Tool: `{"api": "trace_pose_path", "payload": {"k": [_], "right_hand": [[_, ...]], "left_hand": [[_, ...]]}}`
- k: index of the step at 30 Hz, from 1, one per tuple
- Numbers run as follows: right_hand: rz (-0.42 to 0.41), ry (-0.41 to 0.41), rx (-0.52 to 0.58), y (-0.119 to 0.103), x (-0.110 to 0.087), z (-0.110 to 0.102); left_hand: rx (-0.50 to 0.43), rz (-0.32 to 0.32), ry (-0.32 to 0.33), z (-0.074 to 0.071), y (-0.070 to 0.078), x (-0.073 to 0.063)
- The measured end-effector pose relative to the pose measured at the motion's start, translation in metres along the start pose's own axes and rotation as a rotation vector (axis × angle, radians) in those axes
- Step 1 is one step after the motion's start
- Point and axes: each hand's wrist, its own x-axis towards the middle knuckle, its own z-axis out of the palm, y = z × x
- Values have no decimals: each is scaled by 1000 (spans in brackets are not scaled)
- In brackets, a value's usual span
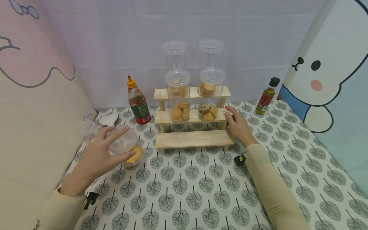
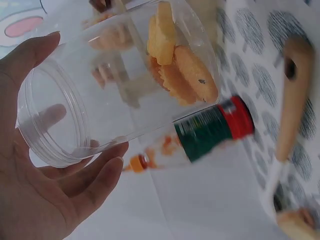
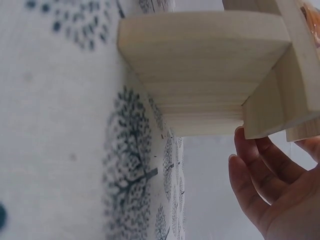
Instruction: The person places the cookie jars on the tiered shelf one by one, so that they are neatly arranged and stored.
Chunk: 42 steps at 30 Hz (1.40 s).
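Note:
In the head view my left hand (image 1: pixel 99 153) grips a clear lidded cookie jar (image 1: pixel 123 142) above the cloth, left of the wooden tiered rack (image 1: pixel 195 139). The left wrist view shows the thumb and fingers around the lid end of this jar (image 2: pixel 110 85), with a few yellow and brown cookies at its bottom. My right hand (image 1: pixel 238 126) holds the right end of the rack's middle step. Its fingertips touch the step's wooden end (image 3: pixel 255 127) in the right wrist view. Two jars of cookies (image 1: pixel 179 111) (image 1: pixel 209 111) stand on that middle step.
Two more jars (image 1: pixel 174 57) (image 1: pixel 211 56) stand on the top step. A sauce bottle (image 1: pixel 140 108), a white spoon (image 1: pixel 109 119) and another jar (image 1: pixel 87 129) are at the left. An oil bottle (image 1: pixel 265 100) stands at the back right. Cloth walls surround the table.

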Motion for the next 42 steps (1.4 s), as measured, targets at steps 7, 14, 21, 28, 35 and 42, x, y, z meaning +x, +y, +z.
{"api": "trace_pose_path", "payload": {"k": [7, 14, 21, 28, 35, 42], "right_hand": [[-5, 15, 6, -2, 3, 0], [1, 16, 12, -3, 4, 0], [-6, 8, 16, -3, 4, 0], [-4, 9, 3, -3, 2, 0], [2, 13, 1, -2, 1, 1], [11, 13, -3, -1, 0, 1]], "left_hand": [[-71, 122, -9, 25, 27, 29], [-154, 148, -23, 48, 55, 56], [-160, 181, 1, 64, 78, 76], [-178, 134, -55, 76, 93, 88], [-192, 89, -65, 83, 101, 90], [-170, 53, -77, 88, 107, 89]]}}
